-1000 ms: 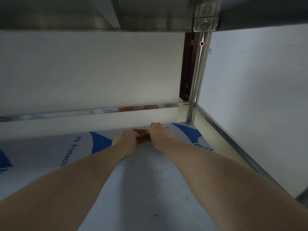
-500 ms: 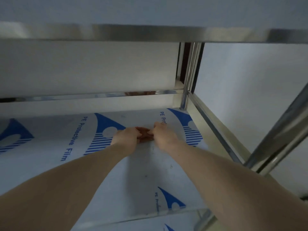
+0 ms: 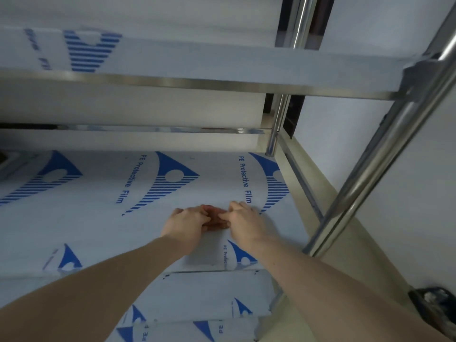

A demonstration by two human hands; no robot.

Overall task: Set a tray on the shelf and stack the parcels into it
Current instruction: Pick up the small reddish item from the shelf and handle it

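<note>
While both hands meet at the middle of the view, entry as follows.

Shelf (image 3: 103, 218): steel rack tier, surface covered in white protective film with blue print; another tier above at 12 o'clock, a lower tier edge at 6 o'clock.

Left hand (image 3: 185, 225): knuckles up, fingers curled onto a small reddish-brown item (image 3: 217, 219) lying on the shelf film. Grip: appears clamped on that item, though the fingertips are partly hidden.

Right hand (image 3: 244, 223): at 3 o'clock of the left hand, just beside it, thumb and fingers pinched toward the same item. Grip: appears closed on it.

Reddish-brown item: between the two hands, touching both; too hidden and blurred to say whether it is a parcel, a tray corner or something else.

Tray and parcels: no tray and no stack can be made out anywhere in view.

Upright post (image 3: 385, 154): steel, slanting across at 2 o'clock. Dark object (image 3: 436, 307) on the floor at 5 o'clock, unidentified.

Step in hand, judged: settling or adjusting one small thing on the shelf; stacking looks barely begun or not begun.

Next move, judged: both hands would need to let go cleanly without dragging the item on the slick film, then withdraw beneath the upper tier.
</note>
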